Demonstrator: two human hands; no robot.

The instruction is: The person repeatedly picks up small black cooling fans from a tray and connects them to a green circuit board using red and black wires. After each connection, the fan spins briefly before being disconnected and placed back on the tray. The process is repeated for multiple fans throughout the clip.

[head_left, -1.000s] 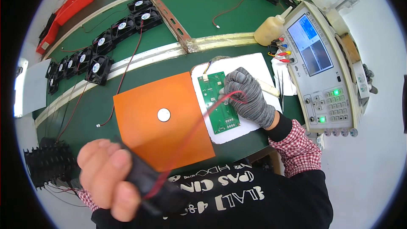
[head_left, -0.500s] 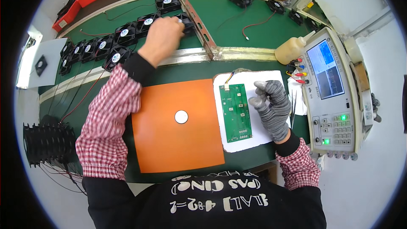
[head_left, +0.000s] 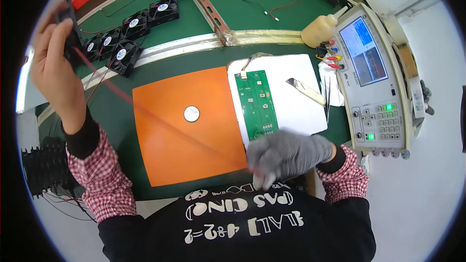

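Observation:
At the far left, my bare left hand [head_left: 60, 70] is raised and closed around a small black cooling fan [head_left: 73, 34], blurred by motion. From the fan a red wire [head_left: 160, 123] stretches diagonally over the orange mat [head_left: 194, 160] toward my right hand [head_left: 286, 157]. That hand wears a grey glove, is closed on the wire's end and hovers at the near edge of the white board [head_left: 303, 116]. A green circuit board [head_left: 255, 102] lies on the white board, its near end partly behind the glove. A box cutter [head_left: 307, 92] rests to its right.
Several black fans [head_left: 135, 24] stand in a row at the back left, beside a metal divider bar [head_left: 206, 7]. To the right are a test instrument [head_left: 374, 82] with a lit screen, a plastic bottle [head_left: 320, 29] and tweezers [head_left: 328, 96]. Stacked fans [head_left: 46, 170] sit lower left.
My left hand has swung from the fans near the divider to the far left and now holds a fan. My right hand has dropped nearer me onto the wire, uncovering the box cutter.

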